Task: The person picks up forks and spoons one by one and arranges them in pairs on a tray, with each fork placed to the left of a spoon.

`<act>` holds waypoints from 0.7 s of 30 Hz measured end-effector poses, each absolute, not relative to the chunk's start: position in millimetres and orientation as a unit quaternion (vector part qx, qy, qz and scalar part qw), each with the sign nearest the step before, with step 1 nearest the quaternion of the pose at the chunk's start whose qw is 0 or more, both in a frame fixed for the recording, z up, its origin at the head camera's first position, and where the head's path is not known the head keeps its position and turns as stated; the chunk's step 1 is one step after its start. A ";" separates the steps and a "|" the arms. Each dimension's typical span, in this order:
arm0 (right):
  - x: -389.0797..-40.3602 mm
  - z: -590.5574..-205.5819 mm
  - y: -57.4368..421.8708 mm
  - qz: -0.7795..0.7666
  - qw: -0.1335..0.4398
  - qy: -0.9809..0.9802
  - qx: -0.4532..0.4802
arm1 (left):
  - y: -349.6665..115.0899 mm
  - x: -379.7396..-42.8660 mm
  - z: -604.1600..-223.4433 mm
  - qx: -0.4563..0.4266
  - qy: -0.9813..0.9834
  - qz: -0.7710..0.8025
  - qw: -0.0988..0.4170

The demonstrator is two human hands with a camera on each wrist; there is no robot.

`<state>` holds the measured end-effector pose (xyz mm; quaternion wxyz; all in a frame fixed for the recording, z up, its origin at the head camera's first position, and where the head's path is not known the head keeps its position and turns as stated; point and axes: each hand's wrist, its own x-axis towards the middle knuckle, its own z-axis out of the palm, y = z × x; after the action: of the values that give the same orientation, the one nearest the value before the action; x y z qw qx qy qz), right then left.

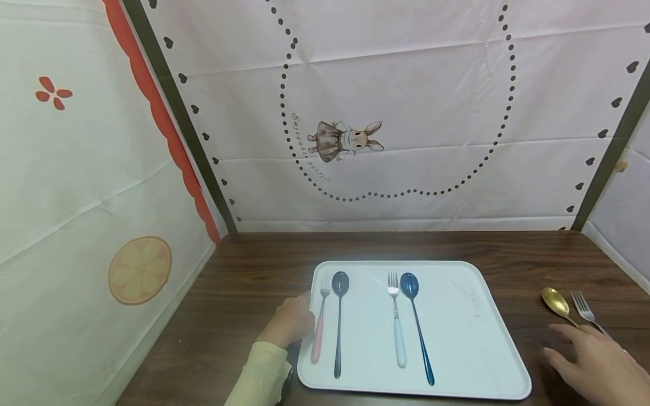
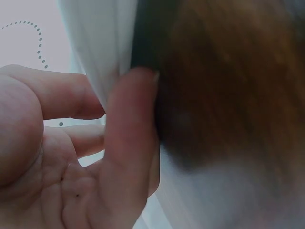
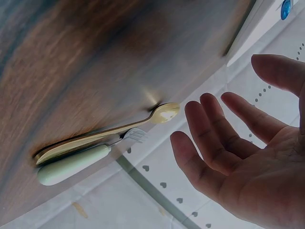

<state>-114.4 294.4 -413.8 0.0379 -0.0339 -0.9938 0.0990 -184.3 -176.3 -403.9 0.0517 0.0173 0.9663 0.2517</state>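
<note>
My left hand [image 1: 290, 321] is at the left rim of a white tray [image 1: 477, 355], its curled fingers gripping the edge; the left wrist view shows the rim close against the fingertips. On the tray lie a pink-handled fork [image 1: 317, 338], a dark spoon [image 1: 338, 327], a light-blue-handled fork [image 1: 399, 341] and a blue spoon [image 1: 420, 338]. Over the table to the right, my right hand [image 1: 596, 361] has its fingers loosely spread and holds nothing. Close by are a gold spoon [image 3: 164, 113] and a fork with a pale green handle [image 3: 76, 164], lying side by side.
The dark wooden table [image 1: 264, 254] extends around the tray. A white printed cloth [image 1: 406, 84] with a rabbit figure hangs behind it, and more cloth walls [image 1: 76, 186] stand along both sides.
</note>
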 end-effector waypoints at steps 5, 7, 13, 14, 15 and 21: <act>-113.7 -414.4 298.5 0.097 0.045 -0.994 -0.037 | -176.8 -184.0 -404.2 0.019 0.966 0.251 0.052; -113.1 -412.7 298.7 0.094 0.042 -0.994 -0.039 | -177.1 -183.9 -404.5 0.021 0.967 0.250 0.052; -112.6 -413.8 304.3 0.090 0.047 -0.994 -0.044 | -176.8 -183.2 -403.0 0.027 0.968 0.245 0.053; -112.6 -415.1 306.3 0.090 0.053 -0.994 -0.042 | -176.8 -183.0 -402.7 0.028 0.968 0.244 0.053; -112.6 -416.3 308.3 0.089 0.058 -0.993 -0.041 | -176.7 -183.0 -402.4 0.029 0.968 0.242 0.052; -108.3 -424.4 321.2 0.075 0.089 -0.993 -0.008 | -177.3 -183.8 -405.0 0.030 0.972 0.228 0.047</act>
<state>-108.3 321.2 -424.4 0.0890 -0.0076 -0.9932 0.0749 -183.8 -177.3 -405.0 0.0474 0.0302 0.9720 0.2282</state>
